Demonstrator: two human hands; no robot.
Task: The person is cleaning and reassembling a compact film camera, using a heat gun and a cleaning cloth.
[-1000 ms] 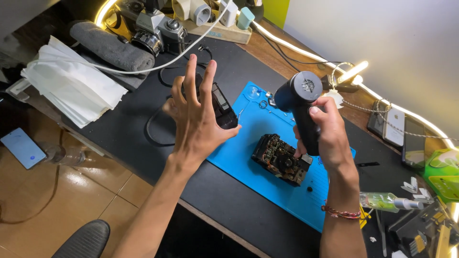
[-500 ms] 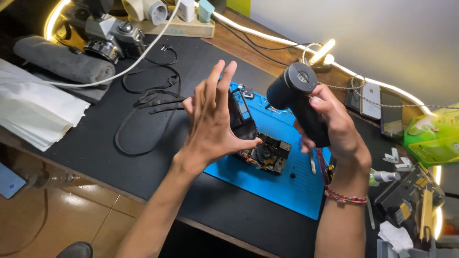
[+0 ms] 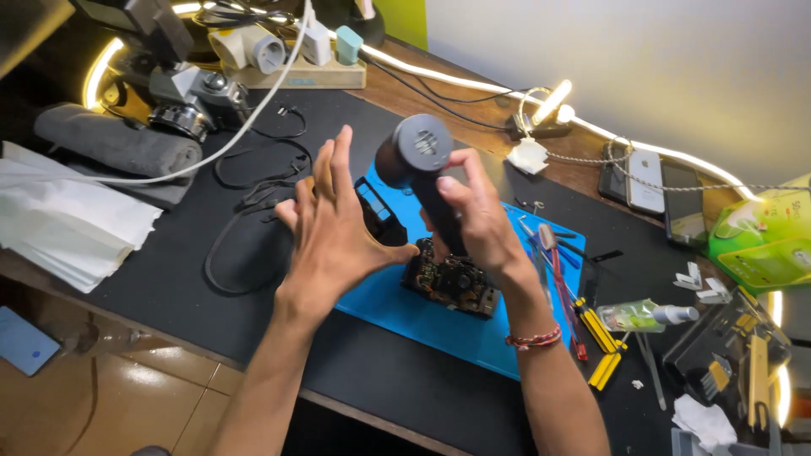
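Two hands are seen over a blue work mat in the single head view. The right hand is closed around the handle of a dark grey cylindrical blower, whose round end is turned up toward the camera; most of the handle is covered by the fingers. The left hand is held just beside that grip with fingers spread apart and nothing clasped, its thumb tip almost meeting the right hand. Directly below the grip, a bare camera body with exposed circuit boards is laid on the mat, its upper edge hidden by the right hand. Behind the left palm a black rectangular part is only partly shown, and its kind cannot be made out. Past the right wrist, screwdrivers with red and yellow handles are laid at the mat's edge. Beyond the left hand, a black cable is looped on the dark desk.
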